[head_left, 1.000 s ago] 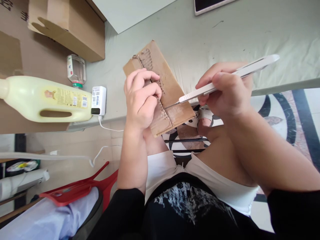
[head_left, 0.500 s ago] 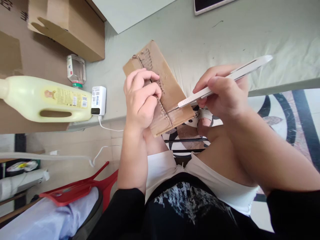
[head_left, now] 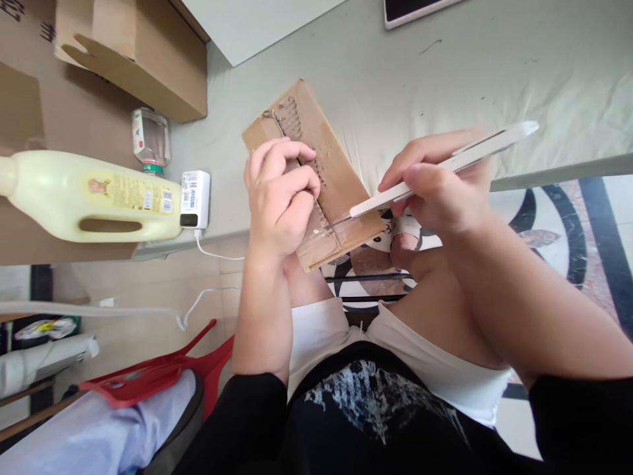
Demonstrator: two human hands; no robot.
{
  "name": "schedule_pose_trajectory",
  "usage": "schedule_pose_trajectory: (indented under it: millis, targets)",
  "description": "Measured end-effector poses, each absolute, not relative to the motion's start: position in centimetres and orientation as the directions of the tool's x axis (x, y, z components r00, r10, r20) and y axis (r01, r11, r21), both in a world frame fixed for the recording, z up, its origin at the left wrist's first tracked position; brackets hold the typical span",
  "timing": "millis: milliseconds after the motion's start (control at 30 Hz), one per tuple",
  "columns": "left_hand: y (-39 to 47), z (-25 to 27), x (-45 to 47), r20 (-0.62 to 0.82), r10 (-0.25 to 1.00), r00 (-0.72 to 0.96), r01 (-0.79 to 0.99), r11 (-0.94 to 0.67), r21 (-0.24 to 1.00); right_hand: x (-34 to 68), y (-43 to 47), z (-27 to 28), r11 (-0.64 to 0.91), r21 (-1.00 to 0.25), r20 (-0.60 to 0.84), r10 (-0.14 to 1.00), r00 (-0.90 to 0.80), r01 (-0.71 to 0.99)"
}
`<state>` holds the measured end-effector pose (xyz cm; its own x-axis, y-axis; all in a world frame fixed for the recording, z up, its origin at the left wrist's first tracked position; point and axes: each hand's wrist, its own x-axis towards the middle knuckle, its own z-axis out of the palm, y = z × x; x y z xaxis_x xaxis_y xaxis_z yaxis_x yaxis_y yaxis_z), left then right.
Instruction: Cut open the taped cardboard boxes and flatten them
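Observation:
A small, flat cardboard box (head_left: 341, 171) lies tilted at the table edge above my lap, with a torn, ridged seam running along its top. My left hand (head_left: 281, 198) presses on it with curled fingers, gripping it by the seam. In my right hand (head_left: 445, 191) is a white utility knife (head_left: 499, 142), held like a pen. Its thin blade points left and touches the box near the seam, close to the box's lower end. Shiny clear tape (head_left: 322, 231) glints around the blade tip. My left fingertips are partly hidden.
To the left are a pale yellow jug (head_left: 59, 198), a clear bottle (head_left: 151, 135), a white device (head_left: 194, 198) with a cable, and a larger cardboard box (head_left: 148, 59). A dark-screened tablet (head_left: 415, 8) lies at the top. A red chair (head_left: 133, 386) stands lower left.
The knife's front end has shifted slightly left and down, and its rear end sits a little lower. Clear tape shows more brightly at the blade. My left hand has hardly moved.

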<state>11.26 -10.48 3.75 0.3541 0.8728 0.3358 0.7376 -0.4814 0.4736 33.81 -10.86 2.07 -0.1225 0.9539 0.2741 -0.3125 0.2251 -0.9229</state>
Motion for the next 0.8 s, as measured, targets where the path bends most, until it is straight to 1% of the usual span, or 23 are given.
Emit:
schedule_pose_trajectory:
  millis: [100,200,333,467,533,600,667,733,800]
  targets:
    - [-10.3,3.7,11.2,0.334,0.872,0.358,0.735,-0.484,0.475,33.7,-10.9,2.2,0.171,-0.908,0.206,0.977,-0.054,-0.383]
    - [-10.3,3.6,11.2,0.343,0.871,0.351,0.739,-0.483,0.47,33.6,-10.9,2.3,0.149,-0.902,0.178,0.983,-0.035,-0.404]
    - [-10.3,3.7,11.4,0.348,0.874,0.339,0.737,-0.477,0.479,33.6,-11.1,2.3,0.158,-0.919,0.197,0.978,-0.074,-0.361]
    - [-10.4,3.7,11.5,0.358,0.87,0.339,0.747,-0.48,0.46,33.7,-11.2,2.2,0.128,-0.958,0.166,0.977,-0.132,-0.257]
    - [-10.4,3.7,11.4,0.359,0.868,0.343,0.747,-0.483,0.456,33.6,-11.0,2.1,0.121,-0.951,0.161,0.98,-0.12,-0.283]
    - [-10.4,3.6,11.4,0.373,0.866,0.333,0.736,-0.486,0.471,33.4,-10.6,2.1,0.138,-0.912,0.165,0.986,-0.036,-0.387]
    - [-10.4,3.3,11.4,0.421,0.859,0.292,0.702,-0.492,0.516,33.1,-10.1,2.0,0.178,-0.865,0.135,0.983,0.123,-0.47]
    - [-10.4,2.8,11.5,0.499,0.837,0.225,0.633,-0.515,0.578,32.9,-9.7,1.7,0.198,-0.876,0.105,0.968,0.228,-0.441]
    - [-10.3,2.1,11.3,0.59,0.8,0.115,0.517,-0.555,0.652,32.9,-9.4,1.2,0.189,-0.934,0.123,0.967,0.223,-0.302]
